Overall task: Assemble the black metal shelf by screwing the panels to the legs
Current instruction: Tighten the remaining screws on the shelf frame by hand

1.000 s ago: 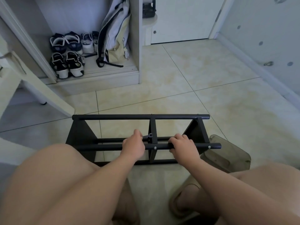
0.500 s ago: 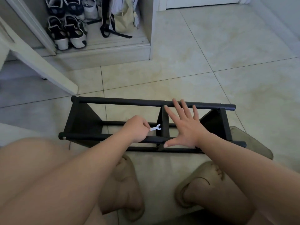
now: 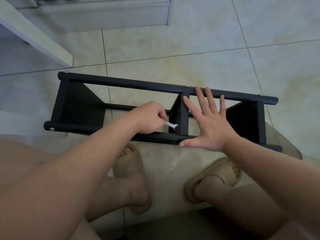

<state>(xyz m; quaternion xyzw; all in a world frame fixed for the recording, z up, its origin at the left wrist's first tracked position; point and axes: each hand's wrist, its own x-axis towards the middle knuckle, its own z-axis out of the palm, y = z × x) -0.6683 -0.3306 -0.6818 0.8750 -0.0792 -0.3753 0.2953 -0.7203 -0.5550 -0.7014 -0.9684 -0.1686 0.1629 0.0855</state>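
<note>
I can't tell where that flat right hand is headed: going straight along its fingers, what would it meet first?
Most likely the far rod. The right hand points away from the person, and its fingertips overlap that rod in the picture. Depth is unclear, so I cannot tell whether they touch it or hover above.

Pale tiled floor (image 3: 207, 49) under soft, dim light.
Glossy cream tiles mottled with yellowish veining, crossed by thin dark grout lines (image 3: 173, 57); along the top edge, a pale grey raised plinth (image 3: 103, 16) with a corner at its right end; at upper left, a white slanted board (image 3: 34, 37) reaching down to the floor.
</note>
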